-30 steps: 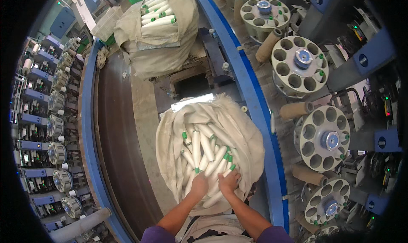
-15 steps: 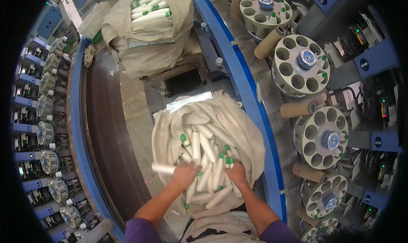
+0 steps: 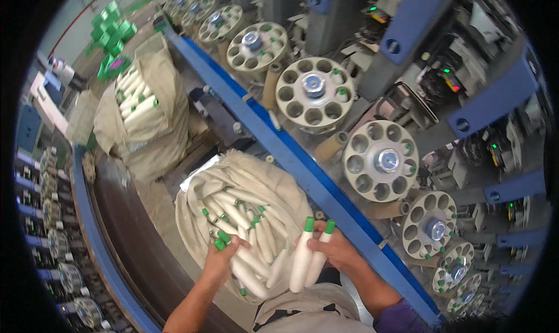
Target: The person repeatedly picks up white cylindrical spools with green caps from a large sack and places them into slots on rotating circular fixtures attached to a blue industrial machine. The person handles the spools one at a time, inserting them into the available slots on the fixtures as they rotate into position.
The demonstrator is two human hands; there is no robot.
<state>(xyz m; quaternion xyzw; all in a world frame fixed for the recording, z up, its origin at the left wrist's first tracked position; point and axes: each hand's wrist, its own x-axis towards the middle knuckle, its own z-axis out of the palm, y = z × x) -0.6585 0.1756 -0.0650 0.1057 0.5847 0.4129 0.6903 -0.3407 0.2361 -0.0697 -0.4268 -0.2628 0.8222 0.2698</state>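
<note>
Right hand closed round two green-tipped white yarn bobbins, upright above the open sack. Left hand grips more inside, apparently several. Advice: keep tips aligned, hold firm.

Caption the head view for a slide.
Right hand lifts two green-tipped white bobbins while left hand digs into the open sack beside the blue rail.
</note>
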